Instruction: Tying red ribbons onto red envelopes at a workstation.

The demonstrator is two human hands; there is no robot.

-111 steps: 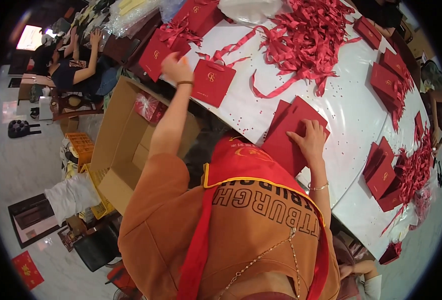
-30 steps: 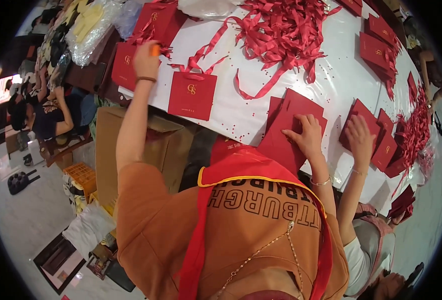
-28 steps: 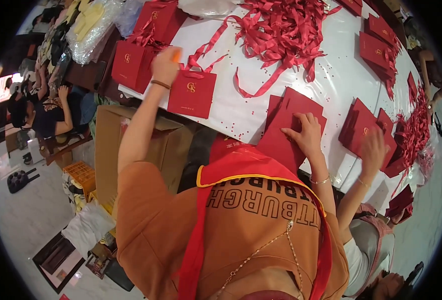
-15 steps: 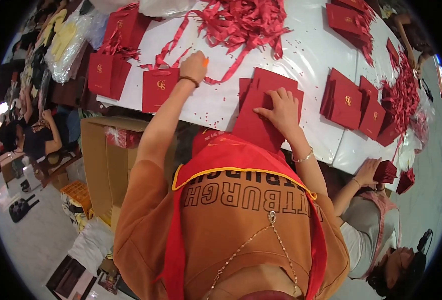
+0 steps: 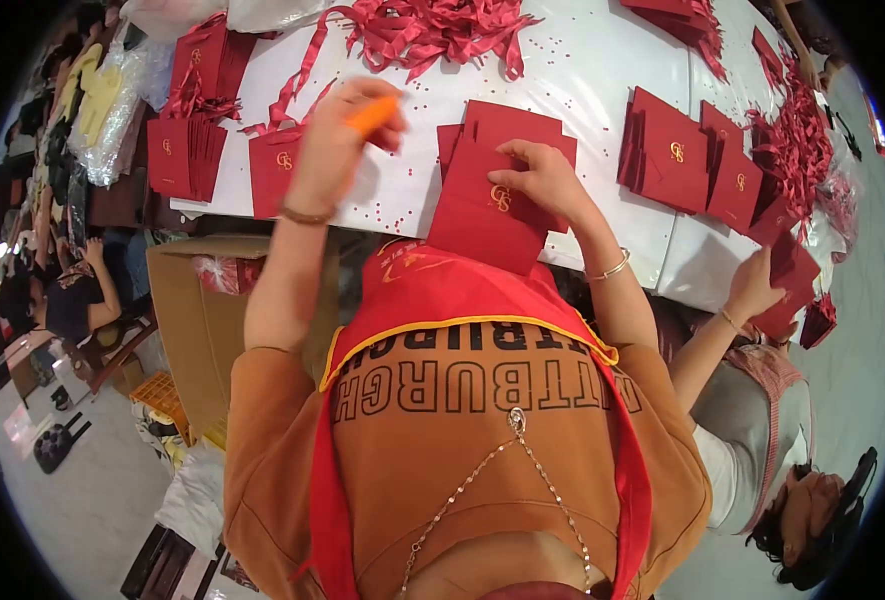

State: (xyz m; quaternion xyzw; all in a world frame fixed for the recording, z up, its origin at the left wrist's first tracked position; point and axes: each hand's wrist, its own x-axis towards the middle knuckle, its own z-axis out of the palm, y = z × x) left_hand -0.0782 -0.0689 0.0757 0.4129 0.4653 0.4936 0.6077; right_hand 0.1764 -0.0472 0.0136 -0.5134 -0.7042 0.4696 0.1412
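My left hand (image 5: 337, 145) is raised above the table's near edge, blurred, with its fingers curled round a small orange object (image 5: 372, 117) whose kind I cannot make out. My right hand (image 5: 547, 180) rests on a flat red paper bag (image 5: 472, 215) with a gold emblem, its thumb and fingers spread apart. That bag lies on other flat red bags (image 5: 517, 120) and reaches past the table edge to my red apron (image 5: 452, 295). Left of my left hand, a red bag with a ribbon handle (image 5: 270, 175) sits at the table edge.
Red ribbons (image 5: 437, 30) are heaped at the far middle of the white table (image 5: 402, 185). Grouped red bags stand at left (image 5: 184, 160) and right (image 5: 667, 150). Below the left edge is an open cardboard box (image 5: 187, 320). At right, a co-worker's hand (image 5: 754, 288) holds red bags.
My left hand has lifted from beside the ribbon bag and come back towards me with the orange object. My right hand stays on the bag, whose gold emblem now shows. The whole view has shifted.
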